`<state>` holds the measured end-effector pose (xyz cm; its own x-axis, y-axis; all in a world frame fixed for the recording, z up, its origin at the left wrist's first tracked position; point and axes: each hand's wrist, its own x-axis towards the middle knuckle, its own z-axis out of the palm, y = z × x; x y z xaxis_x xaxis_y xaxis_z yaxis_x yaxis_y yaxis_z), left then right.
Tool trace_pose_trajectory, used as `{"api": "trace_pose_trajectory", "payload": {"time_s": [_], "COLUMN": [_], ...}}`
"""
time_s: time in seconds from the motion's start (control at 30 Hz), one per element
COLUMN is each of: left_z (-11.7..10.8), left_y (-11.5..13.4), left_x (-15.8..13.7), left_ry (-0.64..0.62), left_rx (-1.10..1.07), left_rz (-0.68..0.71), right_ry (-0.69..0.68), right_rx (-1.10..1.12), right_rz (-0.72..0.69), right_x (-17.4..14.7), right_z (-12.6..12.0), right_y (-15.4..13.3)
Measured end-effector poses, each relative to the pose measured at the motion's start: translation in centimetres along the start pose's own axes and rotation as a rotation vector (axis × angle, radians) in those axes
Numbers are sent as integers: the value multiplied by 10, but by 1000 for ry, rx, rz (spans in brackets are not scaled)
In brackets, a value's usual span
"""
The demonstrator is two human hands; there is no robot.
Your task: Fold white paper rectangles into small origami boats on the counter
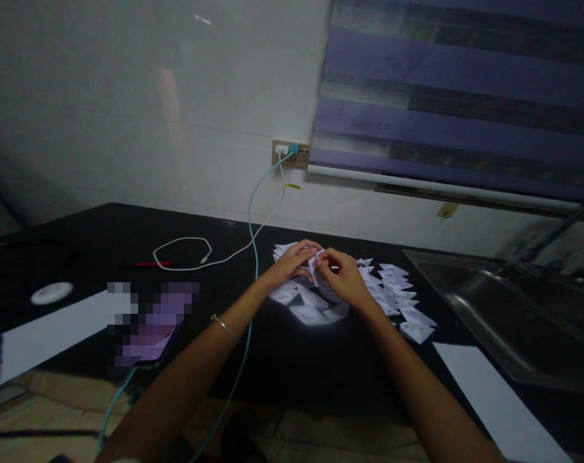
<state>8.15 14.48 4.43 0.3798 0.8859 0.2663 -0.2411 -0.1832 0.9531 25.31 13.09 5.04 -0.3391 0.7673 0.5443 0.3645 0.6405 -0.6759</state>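
Observation:
Above the black counter, my left hand (292, 265) and my right hand (344, 276) meet over a small folded white paper piece (314, 265). Left fingers curve around its far and left side, while the right thumb and fingertips pinch it from the right. The fingers cover part of it, so its exact shape is hidden. Just below my hands lies a cluster of folded paper pieces (312, 315), which look set edge to edge. Further right, more folded pieces (408, 297) lie in overlapping rows. A thin bracelet circles my left wrist.
A steel sink (494, 321) with a faucet borders the right side. White paper strips (499, 399) lie near it and on the left (55, 334). Left are a phone (159, 328), a round white object (51, 293) and a red pen-like stick (147, 263). A teal cable (256, 257) crosses my left forearm's area.

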Motion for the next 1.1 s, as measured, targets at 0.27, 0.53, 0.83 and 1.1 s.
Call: {"api": "trace_pose_trajectory", "payload": {"time_s": [0.27,0.53,0.83,1.1], "left_z": [-12,-20,-24,-23], "left_y": [-2,-1,2,7], "left_x": [1,1,1,-1], "left_ry": [-125,-120,-76,37], "left_rx": [-68,-16,-27,-4], "left_rz": [-20,-18,36,38], "right_ry": [-15,-48,41,113], "right_rx": [-244,-311,-330,-302], "right_rz": [-159,-248,-225,-191], "right_x": [-3,-4,-4,-4], "right_z": [1,1,-1,-2], "right_y": [-6,-5,-7,-11]}}
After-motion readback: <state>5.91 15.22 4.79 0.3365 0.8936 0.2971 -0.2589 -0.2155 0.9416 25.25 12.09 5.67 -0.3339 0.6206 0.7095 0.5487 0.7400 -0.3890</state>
